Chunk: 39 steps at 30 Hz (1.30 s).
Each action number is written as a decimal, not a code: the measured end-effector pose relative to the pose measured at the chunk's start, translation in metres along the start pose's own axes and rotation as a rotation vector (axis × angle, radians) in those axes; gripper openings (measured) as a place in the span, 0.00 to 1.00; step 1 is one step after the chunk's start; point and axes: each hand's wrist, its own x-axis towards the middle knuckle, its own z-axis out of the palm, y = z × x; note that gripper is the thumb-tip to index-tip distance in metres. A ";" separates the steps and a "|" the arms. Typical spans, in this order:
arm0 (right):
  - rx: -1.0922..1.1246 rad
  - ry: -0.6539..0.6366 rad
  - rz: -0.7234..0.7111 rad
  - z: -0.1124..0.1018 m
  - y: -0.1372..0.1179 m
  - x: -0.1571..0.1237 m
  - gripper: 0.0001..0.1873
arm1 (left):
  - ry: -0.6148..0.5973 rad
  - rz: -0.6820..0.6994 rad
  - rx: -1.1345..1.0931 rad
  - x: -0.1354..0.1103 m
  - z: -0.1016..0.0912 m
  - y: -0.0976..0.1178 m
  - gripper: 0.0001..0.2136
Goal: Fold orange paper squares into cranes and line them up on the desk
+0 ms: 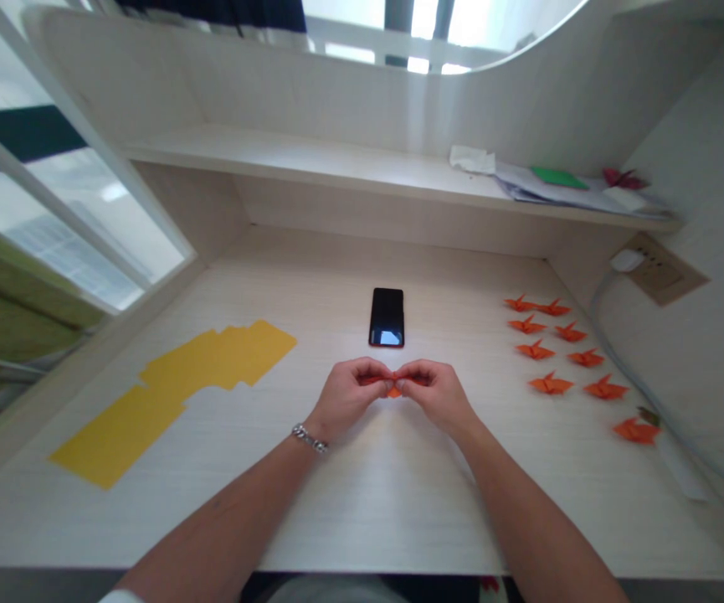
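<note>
Between my two hands is a small orange origami crane (pixel 394 387), pinched from both sides and mostly hidden by the fingers. My left hand (pixel 350 394), with a chain bracelet (pixel 310 438) at its wrist, grips the left side. My right hand (pixel 435 392) grips the right side, its fingertips almost meeting those of the left. Just beyond the hands a dark phone (pixel 387 317) lies flat on the desk. Several finished orange paper cranes (pixel 551 383) stand in rough rows to the right. Overlapping yellow paper sheets (pixel 211 360) are spread out at the left.
A shelf (pixel 336 165) runs along the back, bearing papers (pixel 562 191), a green piece (pixel 559 177) and a crumpled tissue (pixel 473 159). At the right, a grey cable (pixel 638 385) runs from the wall socket (pixel 661 268) down past the cranes. A window frame (pixel 141 197) stands left.
</note>
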 end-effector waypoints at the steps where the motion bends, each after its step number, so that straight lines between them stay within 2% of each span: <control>1: -0.002 0.009 0.009 0.001 0.000 0.000 0.07 | -0.008 -0.011 -0.005 0.000 0.000 0.001 0.05; 6: 0.031 0.060 0.037 0.003 -0.003 0.001 0.07 | -0.033 -0.038 -0.061 0.001 -0.001 0.005 0.04; 17: 0.163 0.021 0.156 0.003 -0.008 -0.002 0.09 | -0.050 -0.068 -0.086 0.000 0.000 0.009 0.02; 22: 0.169 0.040 0.156 0.004 -0.010 -0.003 0.08 | -0.089 -0.053 -0.117 -0.001 -0.001 0.009 0.04; 31: 0.302 0.008 0.222 0.004 -0.015 -0.005 0.09 | -0.054 -0.049 -0.195 -0.001 0.001 0.004 0.02; 39: 0.312 -0.045 0.243 0.001 -0.010 -0.004 0.14 | -0.043 0.005 -0.040 -0.002 -0.002 0.008 0.02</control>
